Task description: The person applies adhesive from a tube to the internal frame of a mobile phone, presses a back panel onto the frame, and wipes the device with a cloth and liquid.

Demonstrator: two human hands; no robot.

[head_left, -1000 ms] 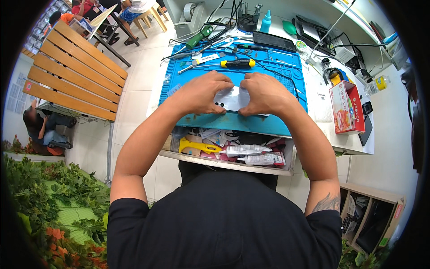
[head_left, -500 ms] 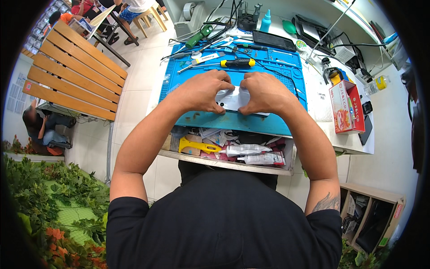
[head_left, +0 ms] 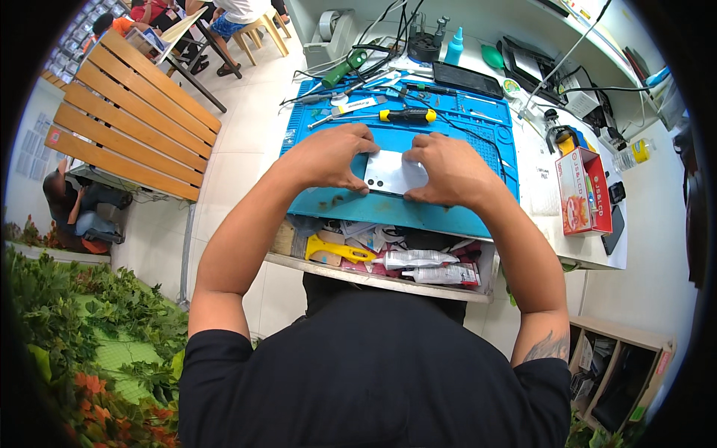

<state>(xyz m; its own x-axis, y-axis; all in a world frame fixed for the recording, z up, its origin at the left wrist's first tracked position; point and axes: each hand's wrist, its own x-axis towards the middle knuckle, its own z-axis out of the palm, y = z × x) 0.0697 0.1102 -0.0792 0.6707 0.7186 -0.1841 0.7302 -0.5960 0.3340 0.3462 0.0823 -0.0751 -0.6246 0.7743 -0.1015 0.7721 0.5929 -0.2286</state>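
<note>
Presently, in the head view, grasping a silver phone-shaped panel (head_left: 391,175) between both hands over the near part of a blue mat (head_left: 448,219) — left hand (head_left: 337,160) curled around its left end, right hand (head_left: 452,170) around its right end, thumbs toward the near edge, fingers toward the far one. Beyond the panel, a black-and-yellow screwdriver (head_left: 408,116) on the mat, and well to the right a red-and-white box (head_left: 585,196). Nearer than the mat — an open drawer (head_left: 373,281) with a yellow-handled tool (head_left: 342,249) and, right of that, two white tubes (head_left: 420,258).
</note>
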